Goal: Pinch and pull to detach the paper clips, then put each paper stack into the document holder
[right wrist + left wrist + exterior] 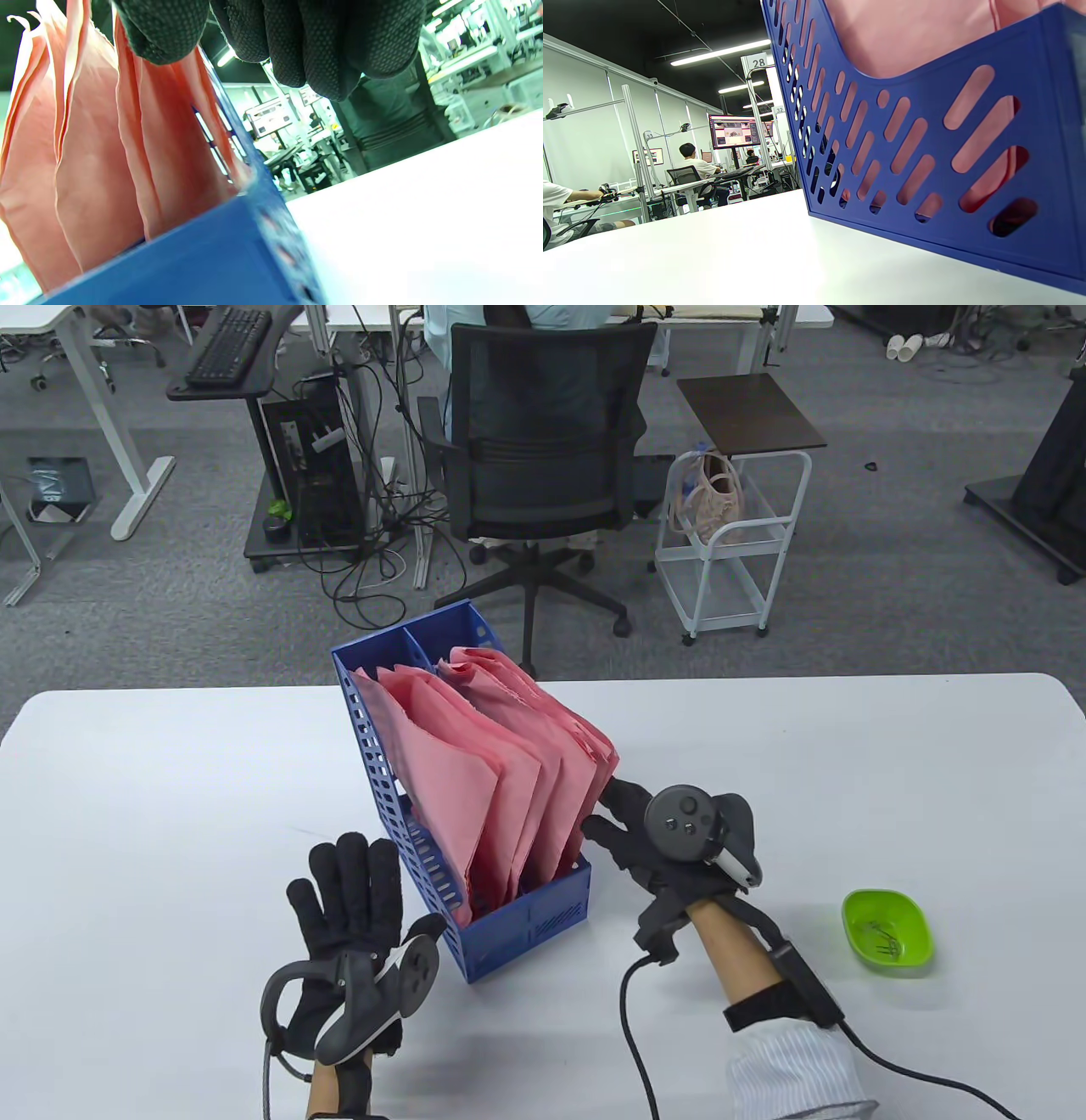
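A blue slotted document holder point(526, 920) point(1039, 63) point(191, 262) stands mid-table with several pink paper stacks point(475, 780) point(903, 34) point(85, 169) upright in it, leaning right. My right hand point(601, 813) point(229, 46) is at the holder's right side; its thumb and fingers pinch the outer edge of the rightmost stack. Flat on the table beside the holder's near left corner lies my left hand point(356, 891), fingers straight and holding nothing. No fingers show in the left wrist view.
A green bowl point(857, 916) holding loose paper clips point(882, 937) sits at the right, near my right forearm. The white table point(170, 814) stretches wide on both sides. An office chair point(543, 449) stands beyond the far edge.
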